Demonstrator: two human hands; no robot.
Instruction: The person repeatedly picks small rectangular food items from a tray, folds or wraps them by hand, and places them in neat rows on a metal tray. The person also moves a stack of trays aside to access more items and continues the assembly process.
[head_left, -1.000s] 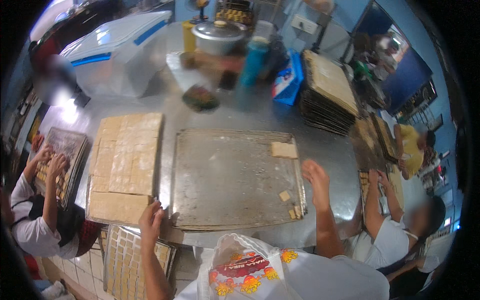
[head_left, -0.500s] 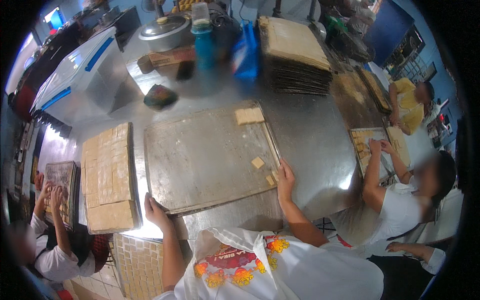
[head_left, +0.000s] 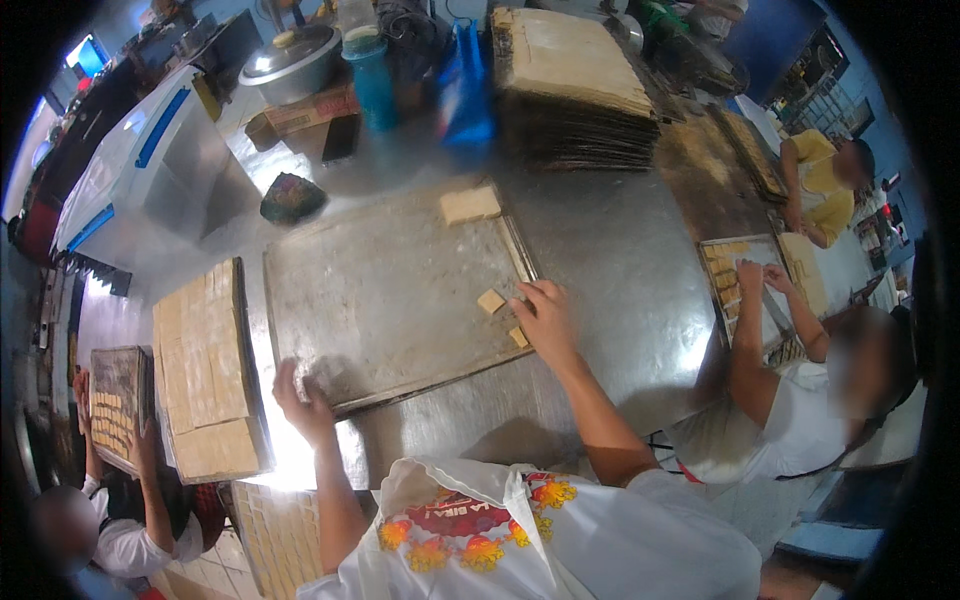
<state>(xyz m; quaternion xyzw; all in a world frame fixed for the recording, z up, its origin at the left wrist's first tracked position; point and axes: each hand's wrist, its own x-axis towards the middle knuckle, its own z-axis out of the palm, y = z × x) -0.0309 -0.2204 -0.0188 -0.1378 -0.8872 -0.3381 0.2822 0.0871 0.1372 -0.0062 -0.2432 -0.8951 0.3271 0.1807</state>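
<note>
A flat metal tray [head_left: 390, 300] lies on the steel table in front of me. Near its far right corner sits a pale block of dough squares [head_left: 469, 206]. Two small loose dough pieces are near the right edge: a square [head_left: 491, 301] and a smaller piece [head_left: 518, 337]. My right hand [head_left: 546, 322] reaches over that edge, fingers loosely bent and apart beside the loose pieces, holding nothing visible. At the near left corner, my left hand [head_left: 306, 405] has its fingers apart; whether it touches the rim is unclear.
To the left lies a tray covered with cut dough [head_left: 205, 360]. Beyond stand a clear plastic bin [head_left: 150, 180], a dark cloth-like bundle [head_left: 292, 198], a phone [head_left: 341, 139], a teal tumbler [head_left: 372, 85] and a tall tray stack [head_left: 580, 120]. Co-workers handle trays on both sides.
Both hands have loosened from the tray's edges. My right hand has moved inward over the right rim, towards the loose pieces. The view has shifted slightly. The left co-worker's hands now hold a tray's sides.
</note>
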